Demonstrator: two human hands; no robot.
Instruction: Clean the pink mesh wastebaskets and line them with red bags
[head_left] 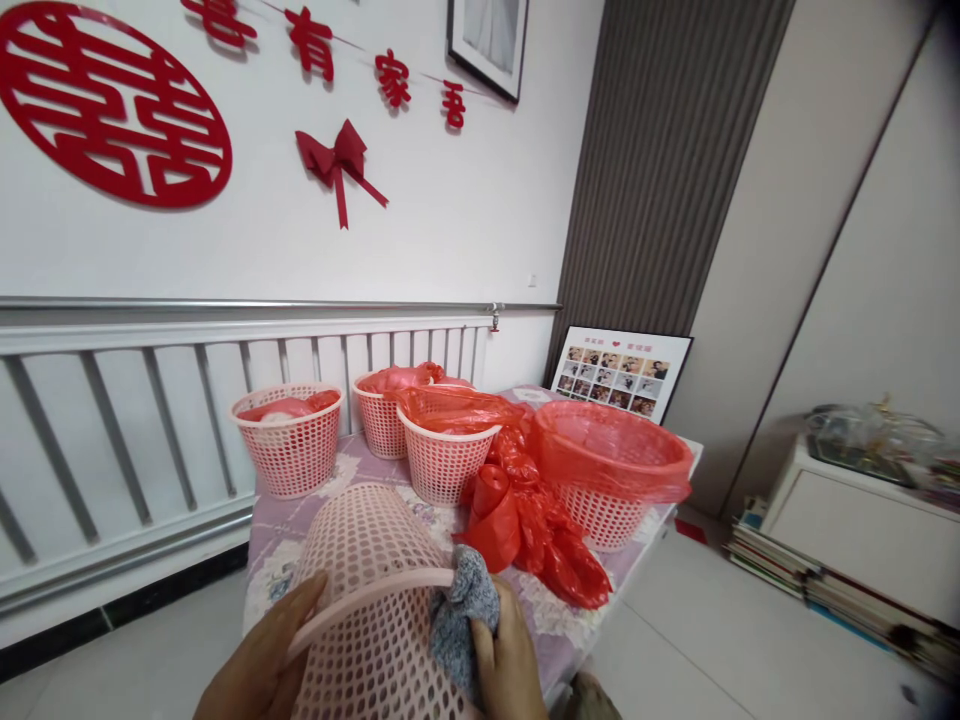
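We take the roll of red plastic bags (pixel 495 515) as our landmark; it stands on the lilac floral tablecloth (pixel 262 545). To its left and nearer to us we have the tilted pink mesh basket (pixel 367 535), its mouth turned towards us and its narrower end pointing away. Our left hand (pixel 262 645) is clamped on the basket's rim, on the side farther from the roll. Our right hand (pixel 511 650), in front of the roll, is closed on a speckled grey cloth (pixel 463 620), which we hold bunched against the rim. The two hands are apart, with the curve of the rim running between them.

Just behind the roll and to its left is a white-rimmed pink basket (pixel 448 468) with red plastic film spread over its mouth. Farther behind and left we see the rear basket (pixel 381 420), and farthest left the corner basket (pixel 291 455), both with red plastic inside. Crumpled red film (pixel 559 560) lies to the right of the roll. Behind that, the large basket (pixel 600 515) has a red bag folded over its rim. The photo board (pixel 611 370) leans well behind the roll, to its right; the white radiator (pixel 187 425) runs behind it, to its left.
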